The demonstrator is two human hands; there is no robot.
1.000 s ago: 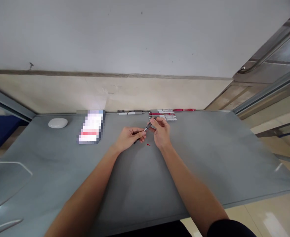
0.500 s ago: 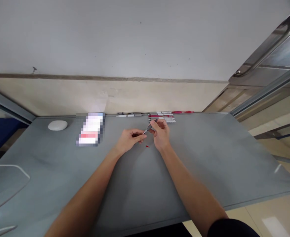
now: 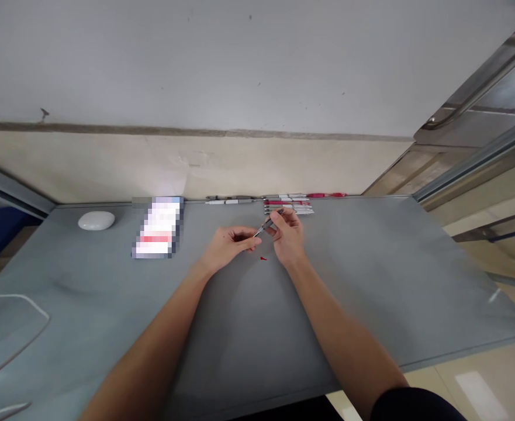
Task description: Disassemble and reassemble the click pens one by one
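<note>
My right hand [image 3: 289, 238] pinches a thin grey pen [image 3: 268, 225] that points down and left, over the middle of the grey table [image 3: 371, 280]. My left hand [image 3: 230, 245] is curled with its fingertips at the pen's lower tip; what it grips there is hidden. A tiny red piece [image 3: 263, 258] lies on the table just below and between the two hands. A row of several pens [image 3: 289, 205], white, grey and red, lies along the table's far edge, just beyond my right hand.
A white oval object [image 3: 96, 220] sits at the table's far left. A blurred-out card or box [image 3: 157, 228] lies left of my hands. A white cable [image 3: 16, 301] loops over the left edge. The wall runs behind, a glass door frame at right.
The hands have drawn slightly apart along the pen, and more of its tip shows between them. The view shifted a little; the red piece stays put.
</note>
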